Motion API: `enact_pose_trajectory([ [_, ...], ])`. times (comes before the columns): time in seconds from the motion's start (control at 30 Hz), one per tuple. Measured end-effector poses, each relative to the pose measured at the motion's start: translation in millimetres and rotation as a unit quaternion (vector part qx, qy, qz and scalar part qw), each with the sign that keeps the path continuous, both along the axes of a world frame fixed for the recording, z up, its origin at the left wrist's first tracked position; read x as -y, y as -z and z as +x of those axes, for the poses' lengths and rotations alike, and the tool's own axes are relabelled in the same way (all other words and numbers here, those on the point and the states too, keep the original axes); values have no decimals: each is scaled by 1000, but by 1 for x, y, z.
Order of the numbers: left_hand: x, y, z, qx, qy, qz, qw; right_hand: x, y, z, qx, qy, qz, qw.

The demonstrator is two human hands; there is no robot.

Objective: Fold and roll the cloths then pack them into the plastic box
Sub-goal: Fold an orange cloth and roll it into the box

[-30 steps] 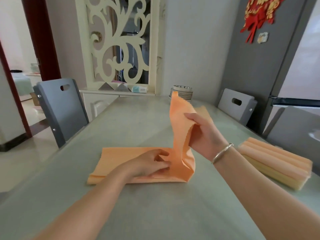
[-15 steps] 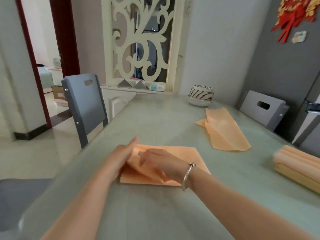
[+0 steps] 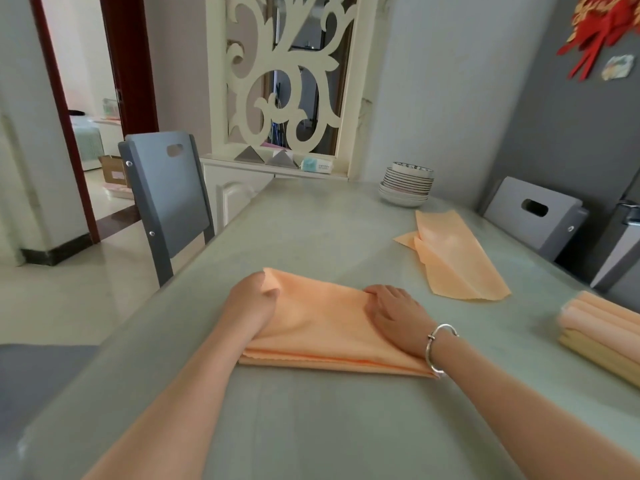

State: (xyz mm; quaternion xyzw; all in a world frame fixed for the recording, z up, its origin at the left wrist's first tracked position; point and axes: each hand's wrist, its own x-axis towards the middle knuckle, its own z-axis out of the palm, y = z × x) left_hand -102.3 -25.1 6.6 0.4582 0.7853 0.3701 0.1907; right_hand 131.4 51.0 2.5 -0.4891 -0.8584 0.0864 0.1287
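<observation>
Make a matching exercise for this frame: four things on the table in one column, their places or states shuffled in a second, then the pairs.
Things:
1. folded cloth
2. loose cloth
3. plates
4. rolled cloths

Places or states:
A. stacked at the table's far end
B. piled at the right edge
C. lying untouched beyond the right hand
D. flat under both hands, the left hand at its left end

Pairs: 1-D, 2-C, 3-A, 4-B
</observation>
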Motion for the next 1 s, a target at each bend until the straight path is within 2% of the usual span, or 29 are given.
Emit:
enact_pose_trajectory([
  [0.2,6,0,-10,-73,4,-24,997,3,8,1,20,62,61,996],
  [0.33,7,2,-6,-62,33,-26,997,4,4,1,37,82,66,994],
  [0.47,5,7,-3,-67,42,-27,997,2,-5,5,-14,107,58,992],
  [0.53,6,9,-4,-85,50,-8,995,1,-11,8,-71,95,2,993],
  [0.6,10,10,-4,-136,70,17,988,1,-17,11,-96,51,-77,991],
  [0.63,11,10,-3,-188,80,25,979,2,-21,13,-90,23,-106,990],
  [0.7,13,8,-2,-306,64,46,949,5,-25,15,-80,-7,-136,988],
  [0.73,12,6,-1,-339,39,70,937,6,-25,14,-91,-8,-138,986],
  [0.8,14,-3,8,-330,12,142,933,6,-20,12,-149,23,-132,980],
  [0.87,17,-9,26,-263,60,197,943,3,-12,9,-221,90,-105,966],
  [0.93,21,-9,51,-208,146,191,948,0,-8,7,-271,147,-86,947],
  [1.0,23,-2,72,-207,206,140,946,1,-8,6,-275,174,-84,942],
])
